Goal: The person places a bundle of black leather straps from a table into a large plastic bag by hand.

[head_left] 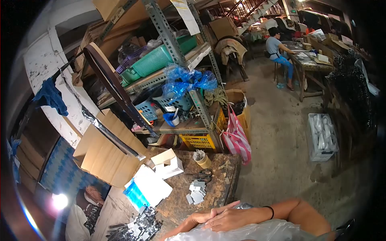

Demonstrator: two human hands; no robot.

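My left hand (pixel 201 217) reaches in from the lower left, with its fingers stretched out to the right. My right hand (pixel 227 220), a black band on its wrist, lies across it, its fingers fairly flat. Both rest on or just above a clear plastic bag (pixel 257 232) at the bottom edge. On the worn wooden table (pixel 177 209) beyond lie several small grey flat pieces (pixel 196 192). Black-handled scissors (pixel 204 175) sit just behind these. A heap of black and grey pieces (pixel 140 225) is to the left of my hands.
A white paper sheet (pixel 155 186), an open white box (pixel 169 166) and a small tub (pixel 202 159) stand on the table. Behind is a metal shelf (pixel 200 108) with baskets. A pink striped bag (pixel 235 134) hangs beside it. A person (pixel 276 50) sits at a far table.
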